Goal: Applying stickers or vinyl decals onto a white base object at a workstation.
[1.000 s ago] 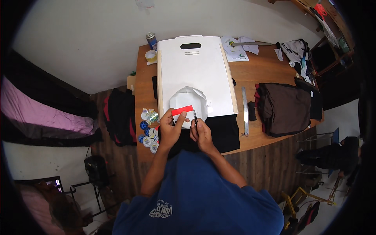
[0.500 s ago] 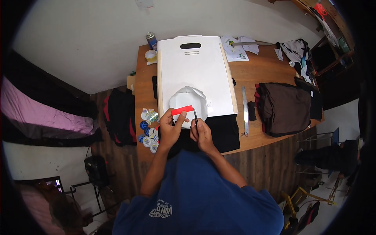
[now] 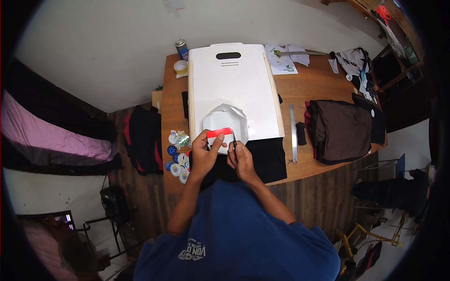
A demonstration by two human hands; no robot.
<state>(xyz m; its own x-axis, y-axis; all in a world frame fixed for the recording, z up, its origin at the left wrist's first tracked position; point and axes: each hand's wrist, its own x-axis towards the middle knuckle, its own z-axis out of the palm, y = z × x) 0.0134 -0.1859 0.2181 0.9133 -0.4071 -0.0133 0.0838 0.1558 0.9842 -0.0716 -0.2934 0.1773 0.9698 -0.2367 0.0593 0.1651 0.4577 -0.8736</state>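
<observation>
Angled inward, your left hand (image 3: pixel 204 153) pinches a red-and-white strip (image 3: pixel 217 134); your right hand (image 3: pixel 242 158) has fingers closed round a slim bladed tool (image 3: pixel 234 136), hiding its handle.

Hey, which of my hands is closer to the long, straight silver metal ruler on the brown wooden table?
Right. Your right hand is to the left of the ruler; your left hand is farther left, beyond your right hand.
</observation>
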